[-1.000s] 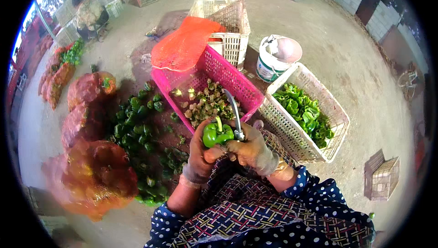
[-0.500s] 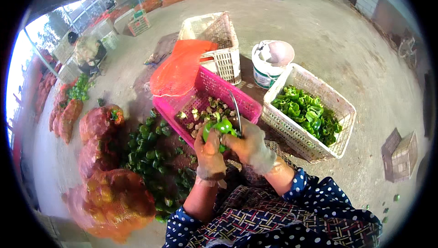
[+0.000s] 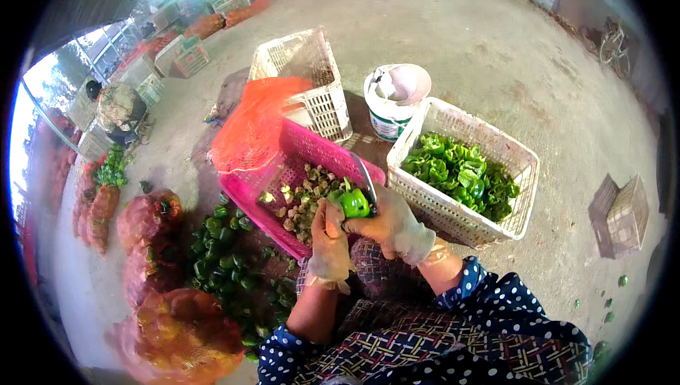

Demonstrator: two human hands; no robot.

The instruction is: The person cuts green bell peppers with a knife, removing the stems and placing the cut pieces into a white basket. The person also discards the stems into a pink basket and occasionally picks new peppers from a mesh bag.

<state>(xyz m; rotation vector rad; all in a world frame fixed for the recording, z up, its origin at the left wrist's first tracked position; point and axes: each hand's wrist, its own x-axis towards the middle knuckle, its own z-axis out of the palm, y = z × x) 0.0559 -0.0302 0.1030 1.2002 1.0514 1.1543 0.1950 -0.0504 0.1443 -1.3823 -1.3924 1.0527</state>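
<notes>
Over the near edge of a pink crate [image 3: 251, 204], my two gloved hands come together around a green bell pepper [image 3: 353, 203]. My left hand [image 3: 330, 247] is closed, its fingers against the pepper's left side. In my right hand [image 3: 400, 228] is a curved knife [image 3: 366, 177], its thin blade rising above the fist beside the pepper; the handle is mostly hidden. The right thumb reaches under the pepper. Cut pepper cores and stems [image 3: 309, 190] lie in the pink crate. To the right, a white crate [image 3: 464, 221] holds cored green peppers [image 3: 460, 172].
An orange mesh bag [image 3: 251, 126] drapes over the pink crate's far left corner. Behind stand another white crate [image 3: 333, 105] and a white bucket [image 3: 389, 121]. Loose peppers [image 3: 219, 250] and full mesh sacks [image 3: 180, 335] lie at left. A person [image 3: 119, 110] sits farther off.
The view has shifted, so the crates appear farther left. The pepper has turned between my hands: its smooth side now shows where pale stem bits did. Both hands keep their hold.
</notes>
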